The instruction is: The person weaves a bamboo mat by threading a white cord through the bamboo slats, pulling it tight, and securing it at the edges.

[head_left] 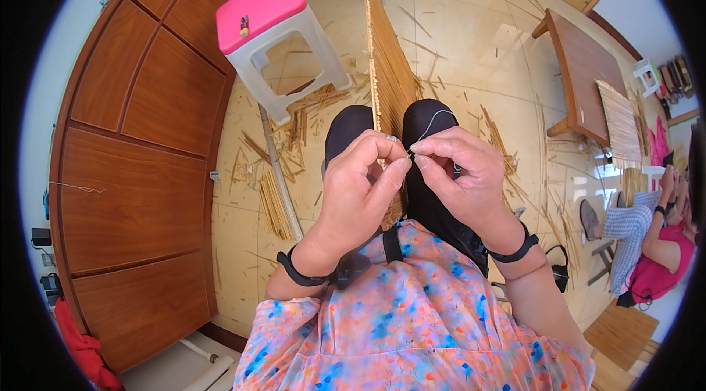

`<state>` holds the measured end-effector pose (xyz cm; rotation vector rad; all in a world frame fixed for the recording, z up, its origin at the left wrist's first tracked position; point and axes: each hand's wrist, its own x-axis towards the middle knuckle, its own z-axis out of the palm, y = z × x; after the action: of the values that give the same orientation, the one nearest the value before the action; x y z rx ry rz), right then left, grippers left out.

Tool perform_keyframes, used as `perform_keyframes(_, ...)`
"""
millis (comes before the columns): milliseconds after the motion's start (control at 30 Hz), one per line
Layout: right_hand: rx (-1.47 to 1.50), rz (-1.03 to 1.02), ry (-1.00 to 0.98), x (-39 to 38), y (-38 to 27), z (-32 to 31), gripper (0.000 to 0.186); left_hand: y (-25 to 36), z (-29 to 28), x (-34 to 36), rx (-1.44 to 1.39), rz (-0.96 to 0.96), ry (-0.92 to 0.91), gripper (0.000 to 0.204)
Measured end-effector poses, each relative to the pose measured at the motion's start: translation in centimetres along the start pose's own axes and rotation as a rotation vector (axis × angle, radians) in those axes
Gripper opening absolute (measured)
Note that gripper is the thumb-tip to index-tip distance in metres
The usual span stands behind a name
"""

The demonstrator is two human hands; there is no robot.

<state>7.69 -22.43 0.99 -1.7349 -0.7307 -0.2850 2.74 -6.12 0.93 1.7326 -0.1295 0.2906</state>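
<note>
A thin pale thread (443, 113) loops over my right knee, its end caught between the thumb and forefinger of my right hand (465, 176). Close against it, my left hand (359, 184) is pinched too, with a metal band on one finger. What sits between the left fingertips is too small to make out. A stiff mat of tan reed stalks (390, 60) stands on edge between my knees, reaching away from me. Its near lower part is partly hidden by my hands. Both wrists wear black bands.
At the far left stands a white stool with a pink top (268, 5), bearing a small hand tool (245, 26). Loose stalks (273, 207) and a pole (279, 170) lie on the floor. Wooden cabinets (132, 192) line the left. Rightward are a low table (588, 67) and another person (662, 244).
</note>
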Motion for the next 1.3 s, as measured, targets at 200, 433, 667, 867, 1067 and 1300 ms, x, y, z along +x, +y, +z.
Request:
perform_keyframes(200,0.014,-0.010,-0.047,0.2,-0.1,-0.2,0.014,0.3,-0.2,-0.1,-0.050,-0.119,-0.065,0.006)
perform_keyframes(433,-0.060,-0.045,-0.046,0.0,-0.1,0.1,0.011,0.1,-0.1,-0.3,-0.185,-0.202,-0.109,0.008)
perform_keyframes(667,-0.058,0.043,-0.023,0.0,-0.1,0.1,0.008,0.3,0.1,-0.3,-0.305,-0.275,-0.106,0.010)
perform_keyframes(867,0.004,0.112,-0.075,0.0,-0.2,0.1,0.006,-0.1,0.0,-0.3,-0.218,-0.307,-0.140,0.012)
perform_keyframes(1067,0.408,0.383,-0.090,-0.3,-0.1,0.0,0.004,0.4,-0.3,0.1,0.044,-0.053,-0.120,0.007)
perform_keyframes(1300,0.697,0.681,-0.257,0.1,0.6,-0.8,0.009,-0.5,-0.5,0.0,-0.094,-0.066,-0.141,0.005)
